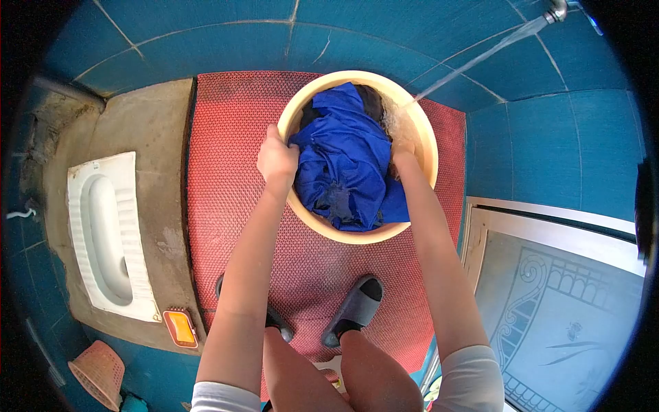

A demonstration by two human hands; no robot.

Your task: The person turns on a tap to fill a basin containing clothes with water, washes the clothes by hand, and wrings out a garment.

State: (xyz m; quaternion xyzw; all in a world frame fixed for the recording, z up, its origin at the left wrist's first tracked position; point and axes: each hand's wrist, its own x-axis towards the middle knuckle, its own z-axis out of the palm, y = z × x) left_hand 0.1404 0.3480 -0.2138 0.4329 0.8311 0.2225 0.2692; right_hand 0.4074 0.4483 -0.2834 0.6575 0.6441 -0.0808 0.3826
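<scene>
A round cream basin (309,218) stands on the red mat, holding a wet blue cloth (343,151) with some darker fabric (371,103) at its back. My left hand (277,158) is closed at the basin's left rim, at the edge of the blue cloth. Inside the basin on the right, my right hand (403,154) reaches in beside the cloth; its fingers are largely hidden. A stream of water (473,62) falls from the metal tap (556,11) at the upper right into the basin, splashing just behind my right hand.
Red textured mat (233,172) covers the floor under my grey slippers (357,305). At left are a white squat toilet (113,237) on a concrete step, an orange dish (181,328) and a pink basket (99,374). A glass-panelled door (549,295) is at lower right.
</scene>
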